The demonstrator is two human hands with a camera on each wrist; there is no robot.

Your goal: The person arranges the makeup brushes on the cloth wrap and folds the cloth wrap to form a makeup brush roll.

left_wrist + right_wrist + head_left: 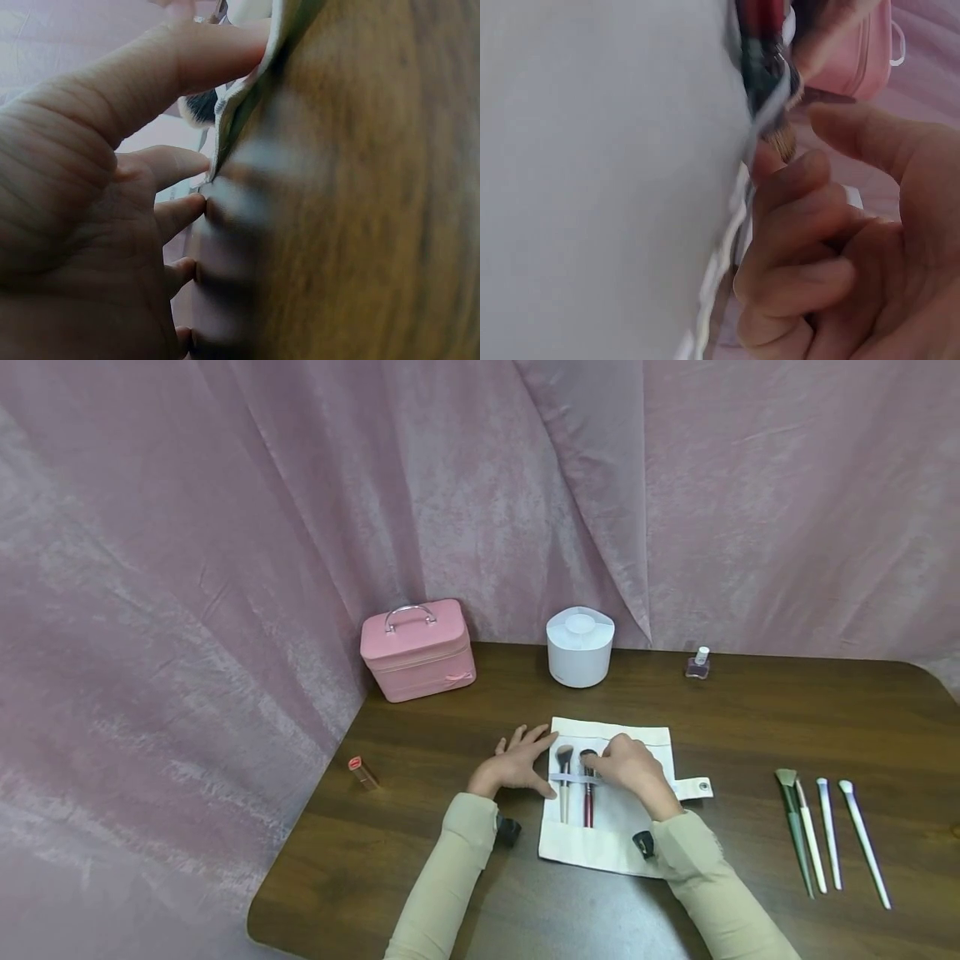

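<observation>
Brush roll point(615, 835) of soft, light cloth is lying open at table point(420, 852) centre; I am pressing my left hand point(516, 767), fingers spread, on its left edge. My right hand point(628, 768) is pinching the dark-red brush point(588, 793), stiff and slim, near its head.

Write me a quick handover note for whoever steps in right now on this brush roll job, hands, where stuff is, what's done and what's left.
Left hand: flat, fingers spread, pressing the left edge of the white brush roll.
Right hand: fingers curled at the red-handled brush, by its bristle end at the elastic band.
Done: two brushes sit in the roll, the pale-handled brush and the red-handled one beside it.
Left: four loose brushes lie on the table to the right of the roll.
</observation>
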